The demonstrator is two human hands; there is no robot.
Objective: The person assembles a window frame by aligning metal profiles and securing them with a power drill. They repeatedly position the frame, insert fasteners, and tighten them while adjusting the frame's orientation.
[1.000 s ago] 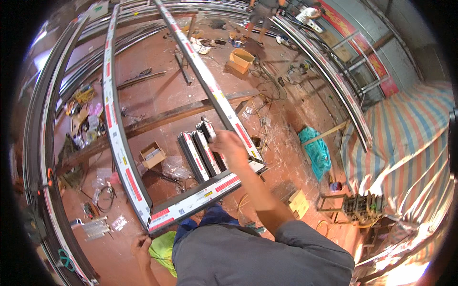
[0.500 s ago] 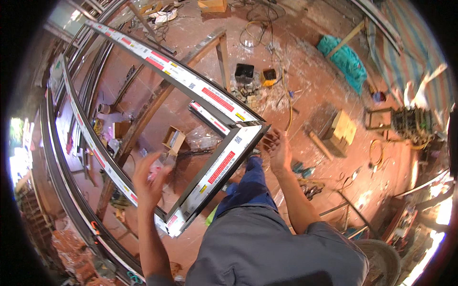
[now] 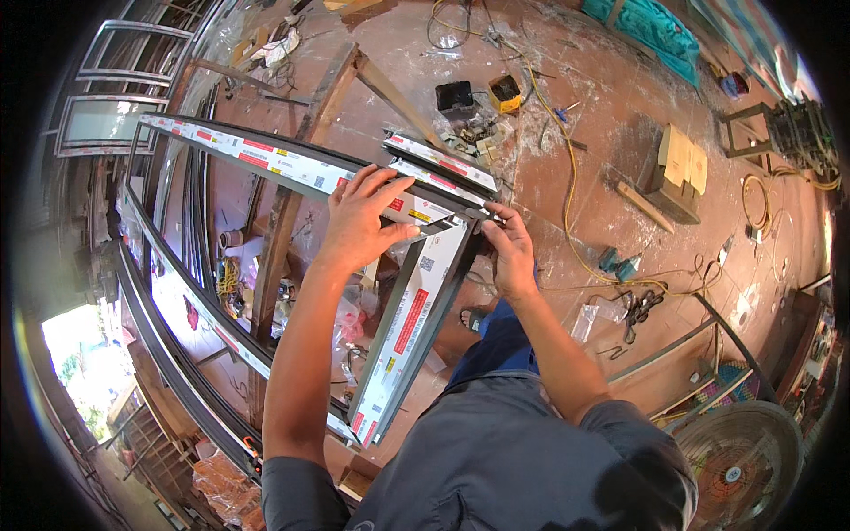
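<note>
A large dark metal frame (image 3: pixel 416 305), like a window or door frame, lies in front of me, its faces covered with white and red protective film. My left hand (image 3: pixel 363 217) straddles its long side near the close corner, fingers over the far edge and thumb on the near one. At that corner my right hand (image 3: pixel 509 248) has its thumb and fingers pinched together. A small grey piece (image 3: pixel 476 214) shows by its fingertips; I cannot make out its kind. Short filmed profiles (image 3: pixel 447 161) lie just beyond the corner.
A wooden trestle (image 3: pixel 332 102) stands under the frame. Several long profiles (image 3: pixel 168 327) lie at the left. On the floor are black and yellow bins (image 3: pixel 455 97), a yellow hose (image 3: pixel 571 190), a wooden block (image 3: pixel 677 177) and a teal power tool (image 3: pixel 618 264). A round fan (image 3: pixel 733 473) stands at lower right.
My left hand has moved from inside the frame up onto its long side. The right hand, earlier open beside the corner, now pinches there. The view has shifted.
</note>
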